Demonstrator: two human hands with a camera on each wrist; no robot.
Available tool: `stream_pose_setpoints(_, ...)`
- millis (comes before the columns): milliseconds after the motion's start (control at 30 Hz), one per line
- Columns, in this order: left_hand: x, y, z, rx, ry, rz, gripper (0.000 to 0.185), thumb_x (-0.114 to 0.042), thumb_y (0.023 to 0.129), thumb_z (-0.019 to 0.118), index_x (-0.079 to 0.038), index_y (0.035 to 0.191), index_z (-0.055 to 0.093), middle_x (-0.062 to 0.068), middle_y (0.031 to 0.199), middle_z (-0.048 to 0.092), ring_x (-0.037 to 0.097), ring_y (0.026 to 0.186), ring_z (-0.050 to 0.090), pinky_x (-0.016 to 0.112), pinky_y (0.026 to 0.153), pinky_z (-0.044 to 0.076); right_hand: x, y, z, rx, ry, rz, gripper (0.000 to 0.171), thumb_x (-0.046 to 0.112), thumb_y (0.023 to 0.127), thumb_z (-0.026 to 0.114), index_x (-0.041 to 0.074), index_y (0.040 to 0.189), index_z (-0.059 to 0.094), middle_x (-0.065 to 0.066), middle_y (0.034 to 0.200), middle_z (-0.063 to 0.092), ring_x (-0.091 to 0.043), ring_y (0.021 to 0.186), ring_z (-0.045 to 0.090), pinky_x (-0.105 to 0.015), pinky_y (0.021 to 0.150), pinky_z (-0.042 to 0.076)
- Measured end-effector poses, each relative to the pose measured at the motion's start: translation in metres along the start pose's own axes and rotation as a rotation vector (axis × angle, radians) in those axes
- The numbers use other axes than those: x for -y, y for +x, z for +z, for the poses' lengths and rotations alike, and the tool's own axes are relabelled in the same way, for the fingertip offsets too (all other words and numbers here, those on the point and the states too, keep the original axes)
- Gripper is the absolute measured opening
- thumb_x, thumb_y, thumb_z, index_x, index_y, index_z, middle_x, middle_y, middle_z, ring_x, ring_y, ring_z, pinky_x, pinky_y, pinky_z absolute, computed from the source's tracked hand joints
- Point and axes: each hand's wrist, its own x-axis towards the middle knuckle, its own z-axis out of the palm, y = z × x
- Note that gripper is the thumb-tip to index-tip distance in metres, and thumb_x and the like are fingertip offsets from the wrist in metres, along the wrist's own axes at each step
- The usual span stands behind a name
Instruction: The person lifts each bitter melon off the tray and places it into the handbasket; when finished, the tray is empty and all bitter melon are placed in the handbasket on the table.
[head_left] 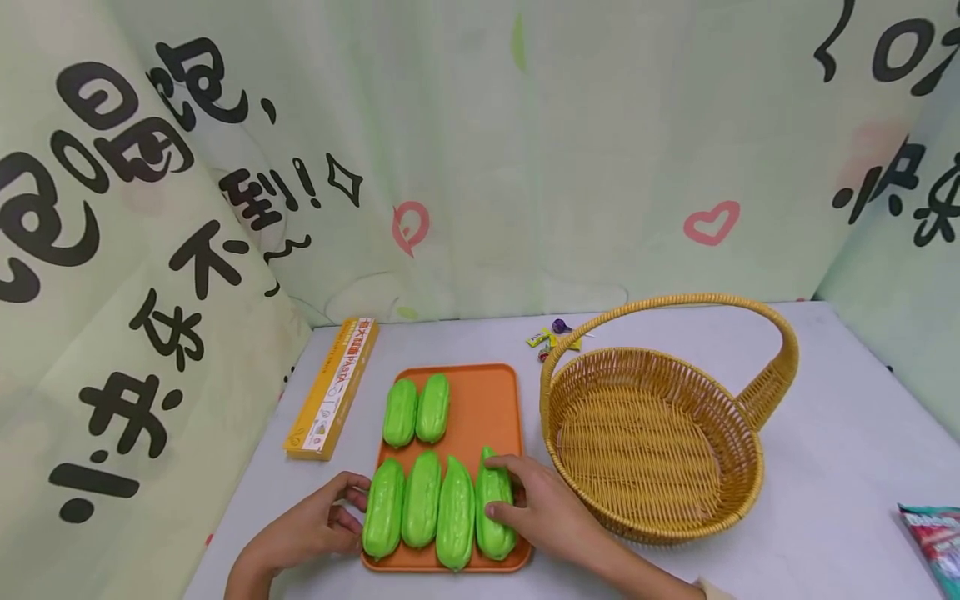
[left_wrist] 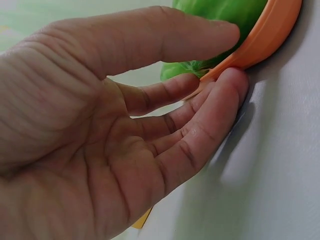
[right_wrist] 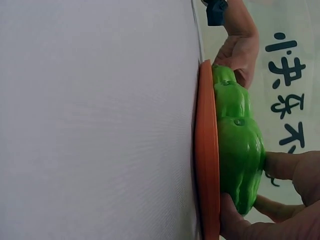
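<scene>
An orange tray (head_left: 483, 408) lies on the table with two green toy gourds (head_left: 416, 410) at its back and a row of several at its front. My left hand (head_left: 352, 504) is at the tray's left edge. Its fingers (left_wrist: 220, 95) curl against the rim of the tray (left_wrist: 270, 35), and its top digit lies over the leftmost gourd (head_left: 384, 508). My right hand (head_left: 502, 487) holds the rightmost gourd (head_left: 495, 504). In the right wrist view its digits pinch that gourd (right_wrist: 240, 145) from both sides above the tray (right_wrist: 206, 150).
A wicker basket (head_left: 558, 371) with a tall handle stands right of the tray. A long yellow box (head_left: 333, 387) lies to the tray's left. Small wrapped sweets (head_left: 555, 333) sit behind the basket. A snack packet (head_left: 937, 542) lies at the right edge. Printed curtains enclose the table.
</scene>
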Motion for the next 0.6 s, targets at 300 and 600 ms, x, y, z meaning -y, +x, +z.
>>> stream_pose_setpoints(300,0.0,-0.001,0.0,0.001,0.018,0.006,0.065,0.005,0.076,0.072,0.006,0.132,0.04,0.015,0.113,0.053,0.029,0.09,0.06,0.033,0.074,0.052,0.008,-0.005,-0.003,0.003,0.041,0.023,0.055,0.033,0.086,0.077,0.015,0.134,0.058,-0.007,0.132,0.057,-0.023,0.11,0.06,-0.046,0.09,0.048)
stream_pose_setpoints(600,0.0,0.0,0.001,-0.004,0.037,0.017,0.066,0.006,0.074,0.072,0.006,0.132,0.039,0.015,0.111,0.054,0.028,0.088,0.059,0.032,0.072,0.052,0.028,-0.018,-0.023,0.05,0.234,0.028,0.053,0.031,0.089,0.075,0.019,0.137,0.056,-0.009,0.137,0.053,-0.027,0.112,0.06,-0.026,0.08,0.052)
